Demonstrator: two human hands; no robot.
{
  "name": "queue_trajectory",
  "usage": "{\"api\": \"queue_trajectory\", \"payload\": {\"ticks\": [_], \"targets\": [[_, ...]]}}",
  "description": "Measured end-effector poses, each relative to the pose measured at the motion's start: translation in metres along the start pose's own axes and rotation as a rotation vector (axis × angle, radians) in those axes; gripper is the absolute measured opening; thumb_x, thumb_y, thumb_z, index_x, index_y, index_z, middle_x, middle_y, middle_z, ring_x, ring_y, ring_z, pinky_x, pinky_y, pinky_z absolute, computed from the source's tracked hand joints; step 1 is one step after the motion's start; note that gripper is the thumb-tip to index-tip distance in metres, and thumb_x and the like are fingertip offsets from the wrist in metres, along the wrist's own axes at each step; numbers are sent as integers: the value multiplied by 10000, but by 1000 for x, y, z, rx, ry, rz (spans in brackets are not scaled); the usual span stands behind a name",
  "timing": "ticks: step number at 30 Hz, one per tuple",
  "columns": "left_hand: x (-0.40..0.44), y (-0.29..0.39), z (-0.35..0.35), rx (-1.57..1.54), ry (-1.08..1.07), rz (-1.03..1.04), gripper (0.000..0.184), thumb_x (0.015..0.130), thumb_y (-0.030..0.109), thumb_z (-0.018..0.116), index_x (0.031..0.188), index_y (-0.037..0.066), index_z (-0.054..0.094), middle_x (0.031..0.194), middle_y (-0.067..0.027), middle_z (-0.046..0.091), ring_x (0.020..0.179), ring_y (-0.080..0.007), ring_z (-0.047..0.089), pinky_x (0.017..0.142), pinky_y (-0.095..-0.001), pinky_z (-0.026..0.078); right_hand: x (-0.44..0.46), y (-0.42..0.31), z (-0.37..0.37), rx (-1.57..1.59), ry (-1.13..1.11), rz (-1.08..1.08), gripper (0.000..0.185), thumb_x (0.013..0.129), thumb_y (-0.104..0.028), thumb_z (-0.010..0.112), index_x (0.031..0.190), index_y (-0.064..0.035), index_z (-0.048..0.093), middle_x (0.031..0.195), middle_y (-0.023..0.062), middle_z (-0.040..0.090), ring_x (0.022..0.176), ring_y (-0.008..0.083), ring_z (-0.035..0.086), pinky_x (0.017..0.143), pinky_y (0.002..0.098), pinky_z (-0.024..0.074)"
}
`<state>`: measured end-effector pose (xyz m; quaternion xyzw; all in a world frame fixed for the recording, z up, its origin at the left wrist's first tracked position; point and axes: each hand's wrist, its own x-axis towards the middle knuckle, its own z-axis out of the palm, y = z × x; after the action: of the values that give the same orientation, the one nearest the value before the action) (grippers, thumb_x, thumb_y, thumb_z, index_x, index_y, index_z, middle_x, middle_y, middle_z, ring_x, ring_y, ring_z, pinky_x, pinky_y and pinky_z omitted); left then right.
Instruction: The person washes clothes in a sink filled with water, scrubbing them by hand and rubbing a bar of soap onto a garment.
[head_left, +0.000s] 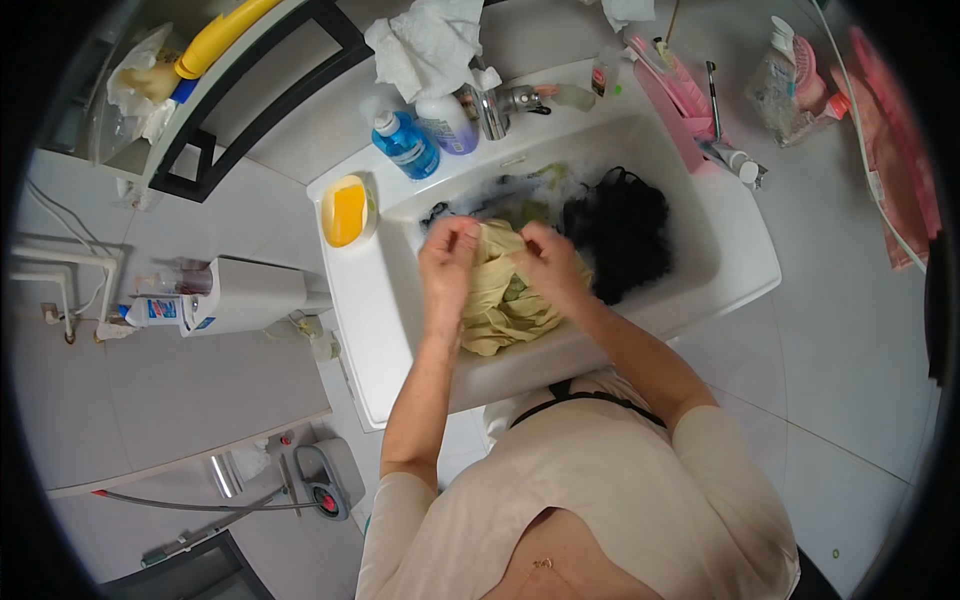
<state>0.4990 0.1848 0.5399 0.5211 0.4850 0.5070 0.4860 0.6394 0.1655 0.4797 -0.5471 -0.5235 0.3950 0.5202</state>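
Note:
Both hands are over the white sink, gripping a bunched pale yellow cloth garment. My left hand pinches its upper left edge. My right hand holds the fabric a little to the right, its fingers curled and slightly blurred. The garment's exact kind is not clear from its folds. Black cloth lies wet in the basin just right of my right hand. Behind the hands, soapy water and darker fabric show, partly hidden by the yellow cloth.
A yellow soap bar sits in a dish on the left rim. Along the back stand a blue bottle, a white and purple bottle and the faucet. A pink holder stands at the back right.

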Motion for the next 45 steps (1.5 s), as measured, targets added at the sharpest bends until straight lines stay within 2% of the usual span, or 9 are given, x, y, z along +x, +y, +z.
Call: {"api": "queue_trajectory", "payload": {"ticks": [9,15,18,22,26,28,33,41,45], "targets": [[15,-7,-4,-356,100,-107,105,902,152,537,866,54,540,764,47,491,705,-44,415,647,-178,359,20,-40,-4,897,-22,383,195,839,-200,621,892,-29,543,806,6,543,773,78,498,737,215,389],[-25,-66,43,786,64,703,211,816,171,624,676,16,590,600,-147,547,469,-235,496,492,-339,430,20,19,25,964,-76,556,240,846,-312,610,761,-90,573,752,-6,543,683,108,500,621,247,417],[-1,-36,27,558,249,-46,275,841,177,578,634,-2,549,559,-145,522,489,-208,501,495,-319,423,-4,-12,45,773,157,668,224,855,-296,589,729,-115,553,705,-25,520,616,87,460,532,244,376],[-36,-87,51,831,106,518,341,887,231,526,656,-14,577,549,-190,523,490,-244,497,509,-370,413,-1,50,37,888,0,563,221,880,-270,543,858,-57,596,790,6,560,725,100,510,646,254,424],[-4,-82,16,593,296,233,304,882,207,532,665,14,621,509,-124,531,439,-220,485,450,-339,396,-10,-1,33,557,-27,632,214,861,-248,564,853,-36,588,801,16,574,758,90,519,687,236,426],[8,-72,-5,294,259,-1,309,891,230,552,673,14,584,499,-2,466,497,-74,379,473,-249,325,-8,-15,17,396,-280,397,243,846,-247,581,818,-6,584,801,34,587,742,104,528,662,265,430],[16,-31,-32,-82,215,-42,98,853,128,598,828,35,584,603,58,491,565,-34,412,545,-185,336,0,32,-22,-316,-517,-125,208,777,-181,624,884,-12,567,792,64,591,763,155,552,675,312,434],[-15,-38,-30,505,-408,1,211,739,70,697,936,16,645,801,-12,580,672,-99,508,616,-241,418,22,33,-25,382,-98,147,120,757,-66,537,867,-28,568,799,52,558,810,146,535,724,266,433],[-10,-80,-45,412,-345,-72,147,711,82,719,817,-2,661,1044,-51,581,839,-136,543,715,-273,443,23,21,-28,825,-14,435,51,738,-62,552,781,-35,560,785,41,550,746,154,537,672,278,450]]}}
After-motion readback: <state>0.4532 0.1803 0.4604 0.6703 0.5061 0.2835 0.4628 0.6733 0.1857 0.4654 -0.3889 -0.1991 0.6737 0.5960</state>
